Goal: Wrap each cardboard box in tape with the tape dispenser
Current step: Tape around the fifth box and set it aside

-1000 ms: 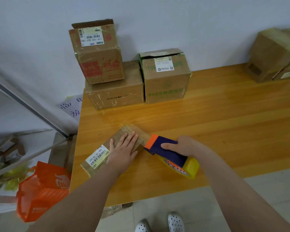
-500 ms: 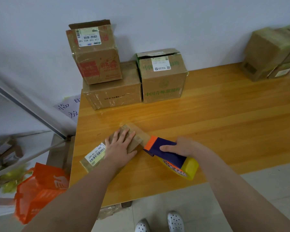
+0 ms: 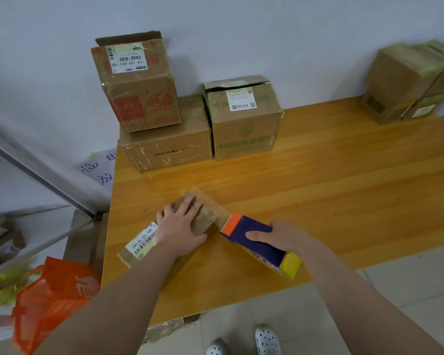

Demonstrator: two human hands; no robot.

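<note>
A small flat cardboard box (image 3: 139,248) with a white barcode label lies near the front left of the wooden table (image 3: 318,175). My left hand (image 3: 180,226) presses flat on its top with fingers spread. My right hand (image 3: 280,238) grips the tape dispenser (image 3: 256,243), which is blue with an orange front end and a yellow rear. Its orange end sits at the box's right edge, and a strip of clear tape (image 3: 215,206) runs from it over the far end of the box.
Three larger cardboard boxes (image 3: 244,119) are stacked against the wall at the back left of the table. More taped boxes (image 3: 405,80) stand at the back right. An orange bag (image 3: 51,298) hangs left of the table. My shoes (image 3: 241,342) show below the table's front edge.
My left hand has slid slightly toward the far end of the box. The dispenser and my right hand have stayed almost where they were. The camera view has shifted a little.
</note>
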